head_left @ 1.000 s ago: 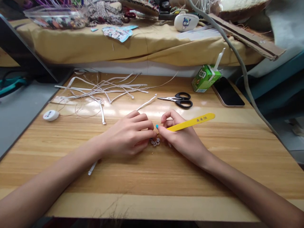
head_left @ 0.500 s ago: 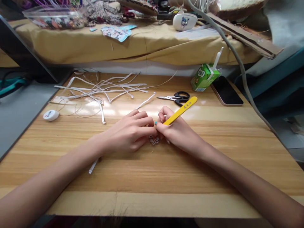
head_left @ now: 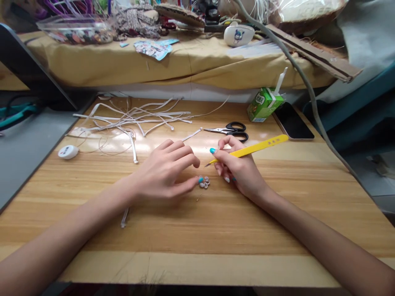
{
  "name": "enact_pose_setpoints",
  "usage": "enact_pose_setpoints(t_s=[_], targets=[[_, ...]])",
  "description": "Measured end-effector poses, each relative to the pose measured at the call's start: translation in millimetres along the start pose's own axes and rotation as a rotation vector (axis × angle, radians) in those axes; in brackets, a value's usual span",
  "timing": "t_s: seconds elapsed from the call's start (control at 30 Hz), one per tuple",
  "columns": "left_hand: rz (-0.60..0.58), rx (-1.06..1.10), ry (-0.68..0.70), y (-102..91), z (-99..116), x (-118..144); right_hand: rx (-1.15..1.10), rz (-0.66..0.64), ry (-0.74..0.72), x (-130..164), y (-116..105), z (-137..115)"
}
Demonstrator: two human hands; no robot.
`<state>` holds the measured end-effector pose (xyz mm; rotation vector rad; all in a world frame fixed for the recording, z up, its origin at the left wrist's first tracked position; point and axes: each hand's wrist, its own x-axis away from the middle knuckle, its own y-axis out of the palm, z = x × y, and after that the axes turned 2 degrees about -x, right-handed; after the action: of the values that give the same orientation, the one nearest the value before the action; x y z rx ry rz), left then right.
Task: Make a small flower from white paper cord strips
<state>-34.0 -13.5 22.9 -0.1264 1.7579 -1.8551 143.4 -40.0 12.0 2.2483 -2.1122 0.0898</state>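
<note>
A small white looped flower-shaped piece lies on the wooden table. The thumb of my left hand reaches its left edge, while the other fingers are apart and curve above the wood. My right hand grips yellow tweezers between thumb and fingers. Their thin dark tip points left, just above the flower piece and apart from it. A white cord end emerges beyond my left hand. Another white cord end shows below my left wrist; whether they connect is hidden.
Black-handled scissors lie beyond my right hand. A green drink carton and a phone are at the back right. Tangled white cords and a white thread spool lie left. A grey cable hangs at the right.
My hands have moved apart. My right hand has drawn back rightward with the tweezers, now tilted flatter with the tip showing. My left fingers have spread, and the flower piece is more exposed.
</note>
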Motion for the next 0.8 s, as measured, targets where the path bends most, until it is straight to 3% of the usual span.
enact_pose_setpoints(t_s=[0.17,0.5,0.63,0.8], targets=[[-0.074,-0.136,-0.040,7.1,14,0,-0.084,0.114,-0.139,0,-3,2],[-0.065,0.271,-0.218,9.4,13,-2,-0.040,0.202,-0.295,4,-7,3],[-0.031,0.407,-0.326,9.8,12,-3,-0.031,0.097,-0.252,8,-7,1],[0.022,0.284,-0.324,8.2,9,-2,0.014,0.112,-0.139,6,-11,2]])
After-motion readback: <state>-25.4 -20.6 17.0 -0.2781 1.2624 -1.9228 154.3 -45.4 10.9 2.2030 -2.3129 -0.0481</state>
